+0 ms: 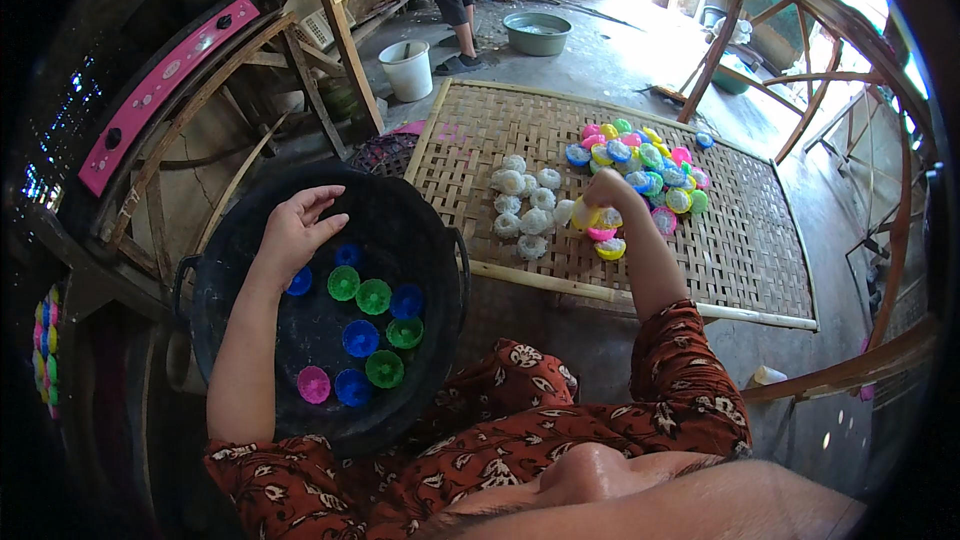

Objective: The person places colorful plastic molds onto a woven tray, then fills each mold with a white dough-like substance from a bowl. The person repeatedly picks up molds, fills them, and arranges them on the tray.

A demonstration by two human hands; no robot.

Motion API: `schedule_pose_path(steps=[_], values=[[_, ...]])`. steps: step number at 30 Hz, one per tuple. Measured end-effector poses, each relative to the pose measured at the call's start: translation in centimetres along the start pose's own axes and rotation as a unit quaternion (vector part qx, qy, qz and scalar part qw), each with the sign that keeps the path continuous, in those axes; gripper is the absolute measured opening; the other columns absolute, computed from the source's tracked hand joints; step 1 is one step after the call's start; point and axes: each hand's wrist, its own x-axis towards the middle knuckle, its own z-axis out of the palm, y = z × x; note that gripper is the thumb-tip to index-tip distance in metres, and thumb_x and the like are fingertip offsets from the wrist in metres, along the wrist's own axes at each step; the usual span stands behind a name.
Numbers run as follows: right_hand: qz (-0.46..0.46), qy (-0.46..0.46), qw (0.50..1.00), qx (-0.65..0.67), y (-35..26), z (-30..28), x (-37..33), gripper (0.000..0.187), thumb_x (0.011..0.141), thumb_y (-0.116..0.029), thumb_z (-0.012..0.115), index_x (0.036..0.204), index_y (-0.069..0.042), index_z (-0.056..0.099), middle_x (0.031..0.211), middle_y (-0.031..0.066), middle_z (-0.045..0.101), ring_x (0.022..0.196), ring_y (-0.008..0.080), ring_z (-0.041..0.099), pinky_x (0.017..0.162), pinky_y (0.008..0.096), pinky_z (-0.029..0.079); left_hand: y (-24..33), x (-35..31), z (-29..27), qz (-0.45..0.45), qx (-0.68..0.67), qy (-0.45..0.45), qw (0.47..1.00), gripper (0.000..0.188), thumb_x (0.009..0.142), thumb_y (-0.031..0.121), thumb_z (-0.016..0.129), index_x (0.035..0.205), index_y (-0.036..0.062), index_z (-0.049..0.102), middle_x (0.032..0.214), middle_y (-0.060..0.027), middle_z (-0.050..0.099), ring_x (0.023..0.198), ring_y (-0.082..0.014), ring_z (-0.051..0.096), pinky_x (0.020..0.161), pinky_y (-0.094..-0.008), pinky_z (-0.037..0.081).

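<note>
Small round plastic moulds with fluted sides were spread over two places, a woven panel and a basin. Largest was one rectangular panel of woven bamboo strips, framed in pale poles. To its left stood one wide black basin with two side handles. Beyond, on the floor, were one round grey-green tub and one white bucket.

Two bare hands were at work. The left hand was over the black basin, its grip released, thumb apart from the fingers. The right hand was above the panel, its grip grasping one yellow plastic mould.

Ten moulds lay in the black basin: five blue, four green, one pink. On the panel, many blue, pink, yellow and green ones, filled with white, overlapped too closely for an exact count; one blue mould sat apart at the far right. About a dozen white, rough-textured cakes clustered left of that heap, one just beside the yellow mould.
</note>
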Motion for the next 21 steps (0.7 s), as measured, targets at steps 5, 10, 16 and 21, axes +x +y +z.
schedule_pose_path(steps=[5, 10, 16, 21], values=[[0.005, 0.205, 0.973, 0.102, 1.4, -0.5, 1.3, 0.013, 0.068, -0.014, 0.062, 0.069, -0.002, 0.068, 0.076, 0.0181, 0.065, 0.076, 0.0283, 0.064, 0.07, 0.0355, 0.051, 0.1, -0.1, 0.3, -0.005, 0.002, -0.002, 1.0, 0.041, 0.079, 0.004, 0.066, 0.118, -0.0002, 0.054, 0.12, -0.0107, 0.055, 0.116, -0.0198, 0.049, 0.097, -0.03, 0.041], [-0.14, 0.354, 0.921, -0.08, -0.4, 3.4, 2.5, 0.021, 0.069, -0.002, 0.053, 0.087, -0.004, 0.063, 0.097, 0.0169, 0.058, 0.096, 0.0294, 0.056, 0.086, 0.0391, 0.046, 0.1, -0.4, 0.5, -0.007, -0.004, 0.005, 1.0, 0.04, 0.078, 0.002, 0.066, 0.117, -0.0011, 0.055, 0.119, -0.0118, 0.055, 0.116, -0.0213, 0.049, 0.097, -0.0311, 0.04], [-0.071, 0.243, 0.965, -0.065, -1.5, 5.7, 2.3, 0.026, 0.072, -0.004, 0.055, 0.098, -0.008, 0.055, 0.105, 0.013, 0.055, 0.101, 0.032, 0.052, 0.088, 0.0423, 0.043, -0.1, -1.1, 0.0, -0.022, 0.008, 0.013, 1.0, 0.04, 0.078, 0.003, 0.066, 0.116, -0.0009, 0.055, 0.118, -0.0123, 0.056, 0.116, -0.0213, 0.049, 0.097, -0.0313, 0.04], [-0.107, 0.259, 0.957, -0.074, -1.3, 3.9, 1.9, 0.03, 0.068, -0.009, 0.063, 0.097, -0.01, 0.055, 0.095, 0.0119, 0.06, 0.098, 0.0329, 0.053, 0.084, 0.0419, 0.043, -0.5, -1.1, 0.0, -0.014, 0.004, 0.006, 1.0, 0.04, 0.079, 0.005, 0.066, 0.117, -0.0011, 0.054, 0.118, -0.0107, 0.056, 0.113, -0.0194, 0.051, 0.096, -0.0301, 0.041]])
